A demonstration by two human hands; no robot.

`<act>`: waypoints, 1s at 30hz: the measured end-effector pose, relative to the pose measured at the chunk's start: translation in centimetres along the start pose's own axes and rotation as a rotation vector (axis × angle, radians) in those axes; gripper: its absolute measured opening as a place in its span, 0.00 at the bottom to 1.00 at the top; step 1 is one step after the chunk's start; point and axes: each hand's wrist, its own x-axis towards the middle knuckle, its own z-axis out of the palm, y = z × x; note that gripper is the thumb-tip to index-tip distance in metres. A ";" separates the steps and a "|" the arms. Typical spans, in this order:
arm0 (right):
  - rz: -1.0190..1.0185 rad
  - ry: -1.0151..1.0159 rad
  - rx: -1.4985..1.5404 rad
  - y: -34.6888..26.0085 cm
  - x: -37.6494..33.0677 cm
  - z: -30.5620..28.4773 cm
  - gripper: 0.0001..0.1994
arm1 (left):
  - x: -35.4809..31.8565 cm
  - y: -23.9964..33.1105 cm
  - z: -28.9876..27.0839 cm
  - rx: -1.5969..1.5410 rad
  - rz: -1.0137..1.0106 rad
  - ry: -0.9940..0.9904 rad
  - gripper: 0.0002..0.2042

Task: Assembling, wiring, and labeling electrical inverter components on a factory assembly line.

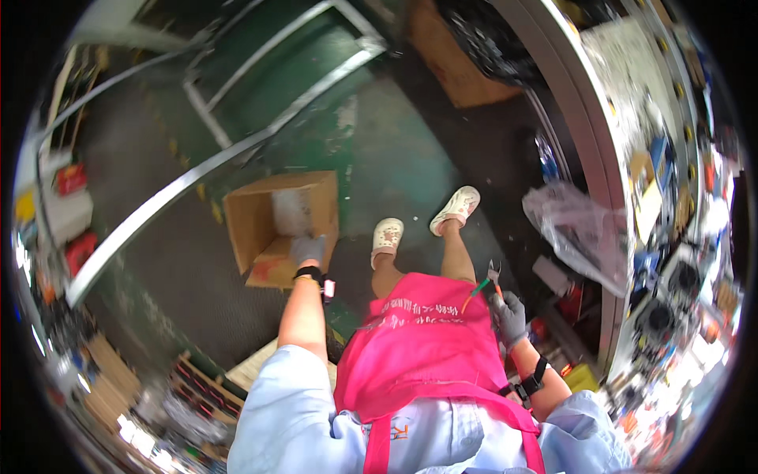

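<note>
An open cardboard box (325, 207) is in front of me on the left, with something whitish (290, 212) inside it. My left hand (306, 250), in a grey glove, is at the box's near right edge and looks closed on the cardboard; its fingertips are partly hidden and blurred. Beside my pink apron (426, 340), my right hand (512, 317), also gloved in grey, is closed round a pair of pliers (493, 274). The pliers have a metal head pointing away from me, and their green and orange handles stand apart.
A metal frame (197, 175) stretches across the left and far side. On the right is a cluttered workbench (588, 103), with a clear plastic bag (580, 229) hanging at its edge. Brown cardboard (466, 71) and a black bag (489, 39) are at the back.
</note>
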 end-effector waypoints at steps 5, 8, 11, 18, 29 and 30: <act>0.161 0.207 0.090 10.0 -4.1 -2.0 0.11 | 4.1 0.5 3.5 0.188 0.113 -0.141 0.29; 0.410 0.263 0.384 16.4 -5.1 -1.5 0.10 | 6.2 -0.9 5.0 0.270 0.159 -0.060 0.24; 0.435 0.236 0.425 19.9 -5.4 -2.0 0.10 | 6.6 1.6 6.2 0.297 0.284 0.015 0.19; 0.387 0.178 0.647 21.2 -6.0 -2.9 0.10 | 0.3 10.8 9.4 0.557 0.773 0.015 0.12; 0.339 0.238 0.928 23.6 -6.4 -6.3 0.10 | -12.7 28.2 17.4 0.873 1.081 -0.061 0.10; 0.339 0.234 0.946 23.5 -6.2 -6.6 0.10 | -12.9 28.7 17.0 0.881 1.091 -0.056 0.10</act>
